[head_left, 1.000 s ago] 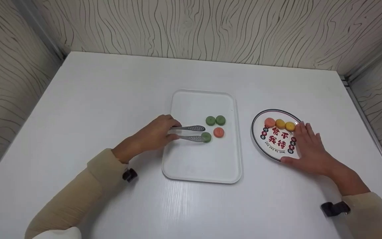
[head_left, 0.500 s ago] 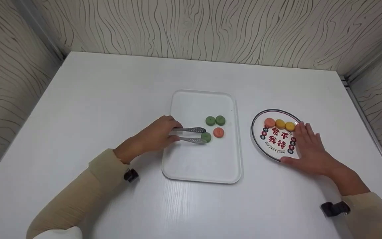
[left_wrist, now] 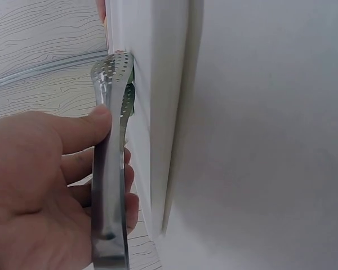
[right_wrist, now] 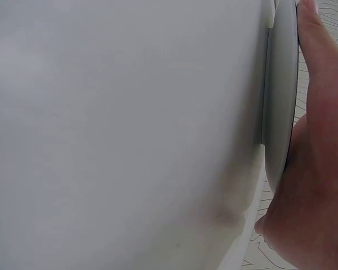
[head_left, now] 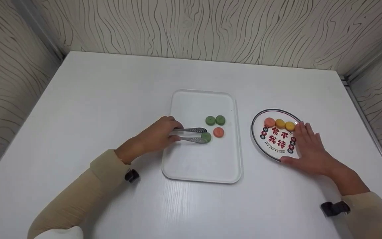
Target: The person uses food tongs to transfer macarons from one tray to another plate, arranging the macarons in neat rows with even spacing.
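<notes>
My left hand (head_left: 159,134) grips metal tongs (left_wrist: 110,185) with perforated tips, thumb on one arm and fingers on the other. In the head view the tips reach over the white tray (head_left: 201,166) and stand on either side of a round green piece (head_left: 206,137), the near tip overlapping its edge. Just beside it lies an orange round piece (head_left: 218,132), with two more green pieces (head_left: 215,120) behind. At the right, my right hand (head_left: 312,152) rests with straight fingers on the rim of a printed plate (head_left: 260,146). That plate bears one orange piece (head_left: 270,122) and two yellow pieces (head_left: 285,125).
The tray and plate stand apart on a white table (head_left: 118,83). A wood-grain patterned wall (head_left: 191,30) runs along the table's back edge, with similar panels at both sides. Black straps (head_left: 335,209) are on both wrists.
The tongs have shifted slightly toward the near right, so the tips now stand on both sides of the green piece. The right hand and plate have not moved.
</notes>
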`<state>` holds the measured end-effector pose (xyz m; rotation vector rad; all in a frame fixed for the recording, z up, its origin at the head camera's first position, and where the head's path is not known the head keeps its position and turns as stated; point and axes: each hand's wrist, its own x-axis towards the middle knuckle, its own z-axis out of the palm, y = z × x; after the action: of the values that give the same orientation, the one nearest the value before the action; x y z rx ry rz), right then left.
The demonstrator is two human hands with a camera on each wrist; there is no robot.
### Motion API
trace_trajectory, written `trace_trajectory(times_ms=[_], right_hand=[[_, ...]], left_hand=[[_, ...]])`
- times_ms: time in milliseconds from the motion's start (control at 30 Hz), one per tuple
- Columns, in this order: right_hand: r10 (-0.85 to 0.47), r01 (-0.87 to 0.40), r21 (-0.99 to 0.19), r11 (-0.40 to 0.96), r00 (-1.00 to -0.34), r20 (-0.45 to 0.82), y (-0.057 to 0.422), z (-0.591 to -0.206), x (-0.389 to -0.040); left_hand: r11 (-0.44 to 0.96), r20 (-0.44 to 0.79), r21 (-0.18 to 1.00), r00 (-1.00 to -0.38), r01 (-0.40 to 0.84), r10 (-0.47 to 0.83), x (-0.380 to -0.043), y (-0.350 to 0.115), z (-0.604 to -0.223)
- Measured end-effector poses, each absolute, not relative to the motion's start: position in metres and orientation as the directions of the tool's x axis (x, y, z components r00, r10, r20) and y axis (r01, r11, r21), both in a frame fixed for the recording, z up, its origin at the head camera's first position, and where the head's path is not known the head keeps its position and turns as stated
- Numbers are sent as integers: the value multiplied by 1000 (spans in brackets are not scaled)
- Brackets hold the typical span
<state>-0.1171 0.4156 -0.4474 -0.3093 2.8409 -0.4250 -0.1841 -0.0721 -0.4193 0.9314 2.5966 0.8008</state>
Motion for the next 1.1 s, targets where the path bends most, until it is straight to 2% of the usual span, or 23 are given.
trace_trajectory(times_ms=[567,1100], right_hand=[[-256,-183,-319,930,-945,-206,416,-446,-117],[-249,-176,-321,931,-947,-204,416,-447,-117]], left_hand=[[611,-34,566,-724,554,689,-183,-72,-422],[622,-43,565,-733,542,678,-184,-70,-417]])
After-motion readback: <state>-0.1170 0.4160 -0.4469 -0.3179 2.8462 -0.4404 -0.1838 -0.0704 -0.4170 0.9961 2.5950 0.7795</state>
